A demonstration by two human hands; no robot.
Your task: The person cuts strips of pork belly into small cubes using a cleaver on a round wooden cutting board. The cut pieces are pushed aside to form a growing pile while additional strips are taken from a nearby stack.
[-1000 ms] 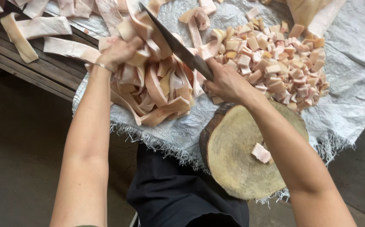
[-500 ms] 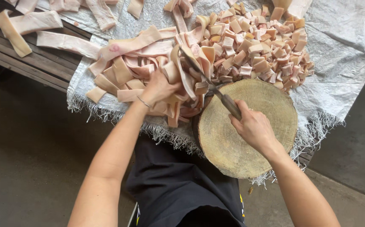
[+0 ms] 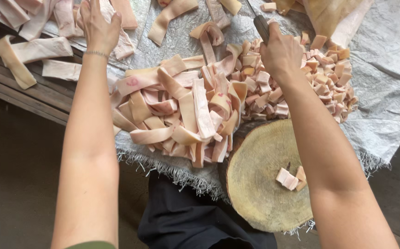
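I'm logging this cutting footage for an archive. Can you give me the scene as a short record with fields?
left hand: open, resting on wide strips at far left
right hand: gripping knife handle, over cubes
strip pile: long pale strips heaped on sheet
block: round wood, a few cut pieces on it
bench: wooden slats under the sheet

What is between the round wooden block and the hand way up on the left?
In the head view, a heap of long pale strips on grey woven sheet lies between the chopping block and the left hand.
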